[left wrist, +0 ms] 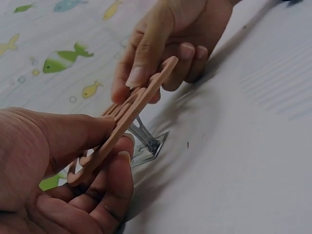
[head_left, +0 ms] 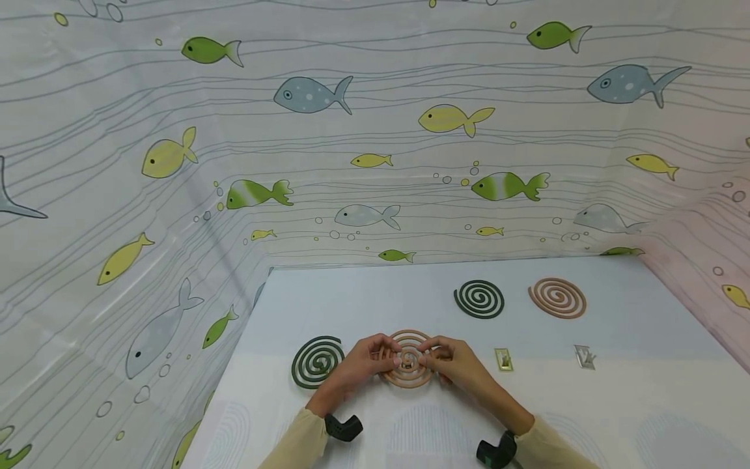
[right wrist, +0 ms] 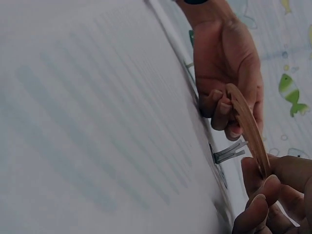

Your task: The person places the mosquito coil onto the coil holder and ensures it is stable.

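Showing a green coil (head_left: 320, 365) at the left of the desk (head_left: 375, 286), seemingly dealt with already; then, mid-desk, pinching a brown coil (left wrist: 127, 118) by opposite edges with left hand (head_left: 360, 365) and right hand (head_left: 459, 365), and holding it just above or against a metal stand (left wrist: 152, 145) (not showing which), so apparently midway through fitting it. Farther right, leaving a second green coil (head_left: 479, 299), a gold stand (head_left: 505, 360), a second brown coil (head_left: 557, 298) and a silver stand (head_left: 584, 357) lying unjoined.

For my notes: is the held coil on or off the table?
Off: wrist views show a metal stand between the coil and the table.
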`<state>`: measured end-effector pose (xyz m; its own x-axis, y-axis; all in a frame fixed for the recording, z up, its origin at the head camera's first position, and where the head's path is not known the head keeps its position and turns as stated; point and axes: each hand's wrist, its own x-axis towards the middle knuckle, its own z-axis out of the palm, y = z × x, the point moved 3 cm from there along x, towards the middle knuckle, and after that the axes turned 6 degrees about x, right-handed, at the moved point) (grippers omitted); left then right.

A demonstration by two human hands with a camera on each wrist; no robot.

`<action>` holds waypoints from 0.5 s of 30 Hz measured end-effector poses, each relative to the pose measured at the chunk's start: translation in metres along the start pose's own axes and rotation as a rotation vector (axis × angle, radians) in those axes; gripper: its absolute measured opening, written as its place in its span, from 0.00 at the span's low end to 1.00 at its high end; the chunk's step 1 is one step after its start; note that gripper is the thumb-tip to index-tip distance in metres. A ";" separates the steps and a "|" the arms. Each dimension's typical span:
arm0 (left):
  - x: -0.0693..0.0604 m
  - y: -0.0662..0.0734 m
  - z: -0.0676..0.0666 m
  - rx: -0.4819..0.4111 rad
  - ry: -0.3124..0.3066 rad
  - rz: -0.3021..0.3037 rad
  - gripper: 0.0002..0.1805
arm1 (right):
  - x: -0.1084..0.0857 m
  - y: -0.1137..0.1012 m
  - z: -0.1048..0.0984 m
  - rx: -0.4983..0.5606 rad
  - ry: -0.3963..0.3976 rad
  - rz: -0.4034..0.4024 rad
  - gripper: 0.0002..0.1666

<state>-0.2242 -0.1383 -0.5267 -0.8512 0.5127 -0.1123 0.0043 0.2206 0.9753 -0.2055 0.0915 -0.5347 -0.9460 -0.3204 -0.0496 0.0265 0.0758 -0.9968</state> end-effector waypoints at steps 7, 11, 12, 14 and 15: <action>-0.002 -0.001 0.002 -0.003 0.027 -0.013 0.16 | 0.000 0.002 0.002 0.013 0.003 0.010 0.17; -0.003 -0.002 0.002 0.008 0.048 -0.013 0.16 | -0.001 0.002 0.004 0.029 -0.008 0.025 0.18; -0.003 -0.002 0.002 0.008 0.053 -0.013 0.16 | -0.001 0.002 0.004 0.031 -0.012 0.030 0.18; -0.003 -0.002 0.002 0.001 0.063 -0.012 0.16 | -0.002 0.001 0.005 0.032 -0.021 0.027 0.18; -0.003 -0.002 0.002 -0.006 0.067 -0.012 0.16 | -0.002 0.000 0.005 0.036 -0.026 0.023 0.18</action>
<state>-0.2203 -0.1386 -0.5288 -0.8846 0.4528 -0.1114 -0.0096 0.2211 0.9752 -0.2020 0.0875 -0.5353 -0.9365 -0.3430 -0.0736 0.0603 0.0493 -0.9970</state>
